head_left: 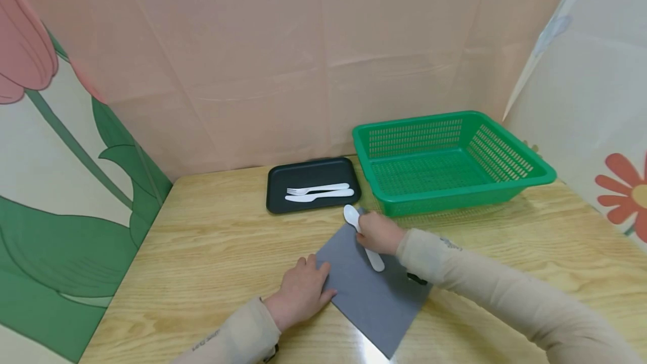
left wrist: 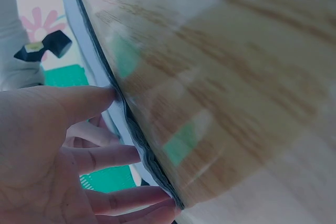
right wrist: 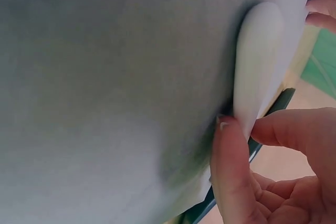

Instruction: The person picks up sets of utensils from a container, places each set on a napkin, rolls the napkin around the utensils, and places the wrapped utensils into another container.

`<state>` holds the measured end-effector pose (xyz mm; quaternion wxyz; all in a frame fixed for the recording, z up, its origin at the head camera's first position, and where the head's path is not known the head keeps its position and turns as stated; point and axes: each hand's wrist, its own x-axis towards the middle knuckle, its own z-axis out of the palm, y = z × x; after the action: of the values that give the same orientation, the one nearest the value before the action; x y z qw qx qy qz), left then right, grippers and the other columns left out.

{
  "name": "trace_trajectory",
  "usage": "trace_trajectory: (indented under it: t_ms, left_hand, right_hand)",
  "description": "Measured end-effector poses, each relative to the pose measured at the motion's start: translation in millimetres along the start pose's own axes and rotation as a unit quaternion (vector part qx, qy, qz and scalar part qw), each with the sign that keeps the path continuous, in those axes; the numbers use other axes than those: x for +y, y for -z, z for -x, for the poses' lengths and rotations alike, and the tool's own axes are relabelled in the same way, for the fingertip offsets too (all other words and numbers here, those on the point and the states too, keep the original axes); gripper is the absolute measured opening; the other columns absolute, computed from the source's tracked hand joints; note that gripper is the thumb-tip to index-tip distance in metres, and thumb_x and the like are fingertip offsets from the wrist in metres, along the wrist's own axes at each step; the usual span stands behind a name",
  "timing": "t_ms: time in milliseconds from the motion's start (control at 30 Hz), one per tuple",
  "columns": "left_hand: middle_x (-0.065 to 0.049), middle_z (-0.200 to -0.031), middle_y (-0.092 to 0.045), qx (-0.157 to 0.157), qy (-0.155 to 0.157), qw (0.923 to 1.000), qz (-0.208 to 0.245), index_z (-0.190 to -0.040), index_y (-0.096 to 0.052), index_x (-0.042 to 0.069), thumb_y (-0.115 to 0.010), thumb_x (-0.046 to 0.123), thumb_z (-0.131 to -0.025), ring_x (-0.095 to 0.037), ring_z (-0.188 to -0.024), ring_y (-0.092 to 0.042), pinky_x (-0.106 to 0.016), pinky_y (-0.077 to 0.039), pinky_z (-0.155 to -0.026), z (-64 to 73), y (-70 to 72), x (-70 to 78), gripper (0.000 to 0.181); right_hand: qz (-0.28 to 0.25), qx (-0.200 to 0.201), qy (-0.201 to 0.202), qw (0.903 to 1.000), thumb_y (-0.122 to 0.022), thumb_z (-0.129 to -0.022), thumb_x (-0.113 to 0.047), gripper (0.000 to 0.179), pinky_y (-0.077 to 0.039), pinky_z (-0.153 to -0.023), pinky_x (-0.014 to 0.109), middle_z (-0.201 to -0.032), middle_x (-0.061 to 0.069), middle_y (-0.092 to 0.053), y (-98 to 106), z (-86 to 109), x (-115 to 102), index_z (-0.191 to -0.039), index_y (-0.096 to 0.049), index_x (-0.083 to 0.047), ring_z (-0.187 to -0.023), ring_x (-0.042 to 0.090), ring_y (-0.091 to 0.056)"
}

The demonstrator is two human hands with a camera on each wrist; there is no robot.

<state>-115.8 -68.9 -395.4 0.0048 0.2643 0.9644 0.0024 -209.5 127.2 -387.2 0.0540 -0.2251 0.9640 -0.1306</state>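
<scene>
The right arm reaches in from the right, forearm slanting across the table (head_left: pixel 202 240), and the right hand (head_left: pixel 380 233) pinches a white spoon (head_left: pixel 375 260) between thumb and fingers. The spoon's bowl points away from the person, its handle over the grey napkin (head_left: pixel 366 302) under that hand. The left hand (head_left: pixel 301 292), nearer the person, spreads its fingers and thumb against the napkin's left edge. Beyond both hands sits a black tray (head_left: pixel 283 176) holding a fork (head_left: pixel 323 188) and knife (head_left: pixel 323 195); a green basket (head_left: pixel 505 185) stands beyond the right hand.
</scene>
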Motion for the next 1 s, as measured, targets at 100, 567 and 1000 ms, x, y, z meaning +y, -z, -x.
trace_trajectory:
  t_ms: [100,567,1000]
  left_hand:
    - [-0.009,-0.093,-0.055,-0.003,0.001,1.0,0.001,-0.104,-0.056,0.012,-0.062,0.045,-0.085,-0.021,-0.079,-0.053,-0.031,-0.044,-0.052,-0.3,-0.2,0.1,0.038]
    - [-0.009,-0.093,-0.054,0.004,-0.004,1.0,-0.001,-0.105,-0.056,0.012,-0.062,0.045,-0.085,-0.021,-0.078,-0.053,-0.03,-0.044,-0.051,0.0,0.1,0.2,0.039]
    - [-0.009,-0.094,-0.054,-0.012,0.0,0.9999,-0.001,-0.104,-0.056,0.012,-0.061,0.045,-0.086,-0.02,-0.078,-0.053,-0.029,-0.044,-0.052,-1.2,1.1,-0.2,0.038]
  right_hand:
    - [-0.005,-0.006,-0.007,0.9999,-0.063,-0.084,-0.008,0.016,-0.04,-0.043,0.022,-0.057,0.004,-0.055,-1.0,-0.4,-0.3,-0.071,-0.057,-0.001,-0.049,0.012,-0.05]
    - [-0.098,-0.047,-0.058,0.9924,-0.06,-0.088,-0.014,0.033,-0.036,-0.04,0.018,-0.046,-0.003,-0.048,-5.7,-4.0,4.9,-0.055,-0.055,-0.009,-0.039,0.006,-0.046]
    - [-0.158,-0.099,-0.111,0.9762,-0.06,-0.09,-0.015,0.02,-0.047,-0.046,0.022,-0.059,0.005,-0.059,-1.7,-4.2,2.6,-0.073,-0.06,-0.005,-0.046,0.009,-0.057]
